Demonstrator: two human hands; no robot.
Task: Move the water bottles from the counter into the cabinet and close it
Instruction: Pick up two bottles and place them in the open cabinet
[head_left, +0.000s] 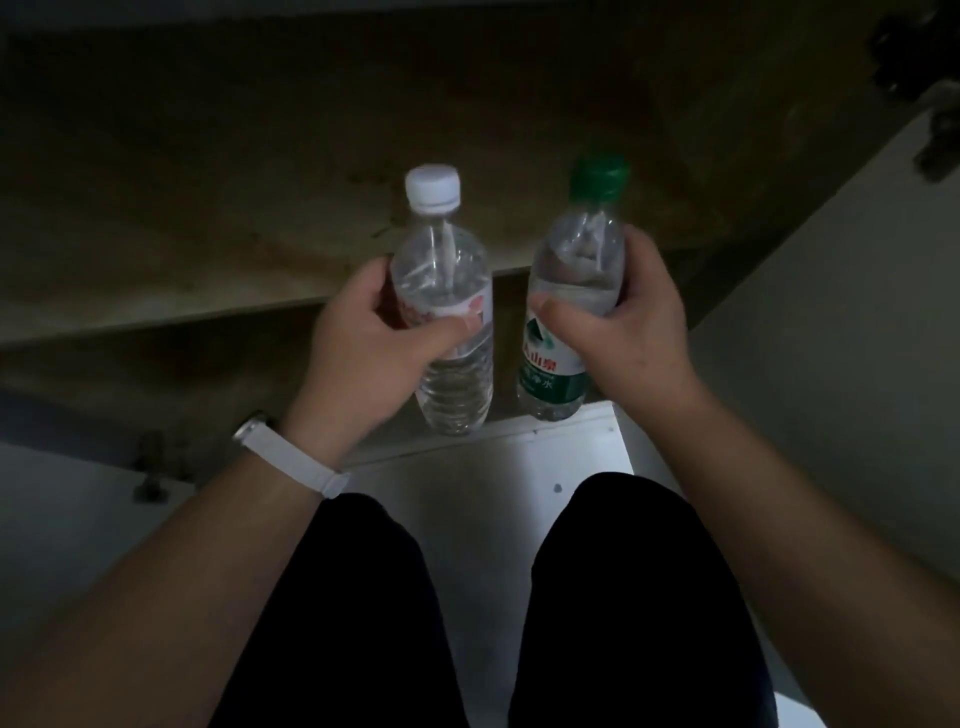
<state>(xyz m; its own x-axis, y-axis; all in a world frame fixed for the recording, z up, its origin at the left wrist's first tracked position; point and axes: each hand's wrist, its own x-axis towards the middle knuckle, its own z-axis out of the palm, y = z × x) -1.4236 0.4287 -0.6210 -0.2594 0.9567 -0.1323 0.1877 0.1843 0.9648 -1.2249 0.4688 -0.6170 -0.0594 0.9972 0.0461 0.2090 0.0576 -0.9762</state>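
My left hand grips a clear water bottle with a white cap and a red-and-white label around its middle. My right hand grips a second clear bottle with a green cap and a green-and-white label. Both bottles are upright and held side by side in the air, just in front of the open cabinet. Its dark wooden shelf lies behind the bottle necks and holds nothing that I can see.
The cabinet's right door stands open at the right, with a metal hinge near its top. Another hinge shows at the lower left. My knees in dark trousers are below, over a pale floor.
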